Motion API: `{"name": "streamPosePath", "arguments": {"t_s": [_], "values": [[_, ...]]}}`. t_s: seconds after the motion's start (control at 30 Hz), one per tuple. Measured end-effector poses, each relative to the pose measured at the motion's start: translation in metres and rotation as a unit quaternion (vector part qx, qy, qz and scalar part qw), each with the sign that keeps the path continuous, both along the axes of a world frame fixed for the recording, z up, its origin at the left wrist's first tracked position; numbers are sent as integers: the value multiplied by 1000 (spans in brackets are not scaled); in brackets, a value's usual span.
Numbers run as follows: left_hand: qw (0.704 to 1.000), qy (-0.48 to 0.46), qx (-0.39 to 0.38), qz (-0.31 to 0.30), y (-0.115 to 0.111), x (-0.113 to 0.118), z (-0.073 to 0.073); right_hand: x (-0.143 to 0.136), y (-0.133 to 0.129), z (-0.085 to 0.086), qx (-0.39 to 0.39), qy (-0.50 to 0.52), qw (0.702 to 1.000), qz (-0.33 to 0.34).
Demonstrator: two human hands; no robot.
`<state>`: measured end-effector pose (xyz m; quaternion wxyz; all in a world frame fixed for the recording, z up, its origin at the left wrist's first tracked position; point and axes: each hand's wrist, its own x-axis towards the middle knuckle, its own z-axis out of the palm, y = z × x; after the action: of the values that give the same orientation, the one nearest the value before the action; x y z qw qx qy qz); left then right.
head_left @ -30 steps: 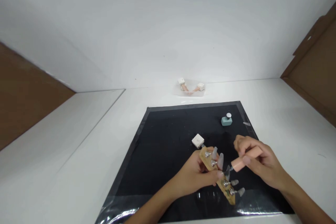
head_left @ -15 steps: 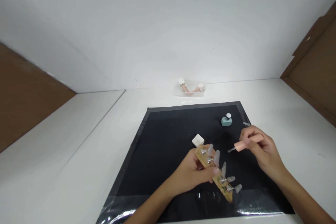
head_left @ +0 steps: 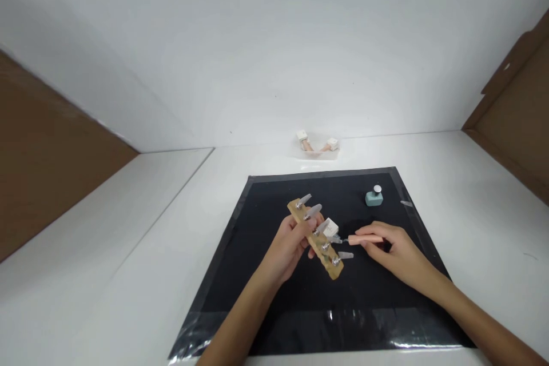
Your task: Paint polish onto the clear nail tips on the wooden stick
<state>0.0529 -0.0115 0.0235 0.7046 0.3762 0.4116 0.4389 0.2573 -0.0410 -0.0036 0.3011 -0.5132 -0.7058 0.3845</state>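
Observation:
My left hand (head_left: 291,246) is closed around a yellowish nail tip stand (head_left: 314,242), held tilted above the black mat. Several clear nail tips (head_left: 315,211) stick out from its metal posts. In my right hand (head_left: 392,249) is a nail polish brush (head_left: 364,239) with a peach handle, pinched between thumb and fingers. Its bristle end points left and meets or overlaps one of the lower nail tips; I cannot tell whether they touch. Behind the stand sits a white square block (head_left: 330,227), partly hidden.
A teal bottle with a silver cap (head_left: 374,198) stands at the mat's back right. One loose clear nail tip (head_left: 406,203) lies near the right edge of the black mat (head_left: 274,291). Against the wall, a clear container (head_left: 318,154) holds peach and white items.
The stand has moved up and left in my left hand, its tips turned more upright. My right hand has brought the brush left and down, up to the stand.

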Motion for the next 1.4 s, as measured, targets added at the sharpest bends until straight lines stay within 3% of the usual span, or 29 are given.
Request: {"name": "streamPosePath", "arguments": {"t_s": [0.17,0.33,0.5,0.7,1.17,1.4], "values": [[1000,7,-4,17,-1,1,6,-1,-1,-1,36,-10,999,15],[999,2,-23,48,-2,0,7,-1,-4,1,122,-34,991,40],[998,-21,-15,57,-2,-1,1,-2,-6,0,245,-123,958,80],[998,-18,-18,51,-2,-1,3,-2,-7,-4,339,-194,916,94],[999,-19,-7,43,-1,0,4,-3,-7,-2,383,-222,891,99],[999,-25,2,34,-1,0,-1,-4,-5,-9,358,-198,908,86]]}}
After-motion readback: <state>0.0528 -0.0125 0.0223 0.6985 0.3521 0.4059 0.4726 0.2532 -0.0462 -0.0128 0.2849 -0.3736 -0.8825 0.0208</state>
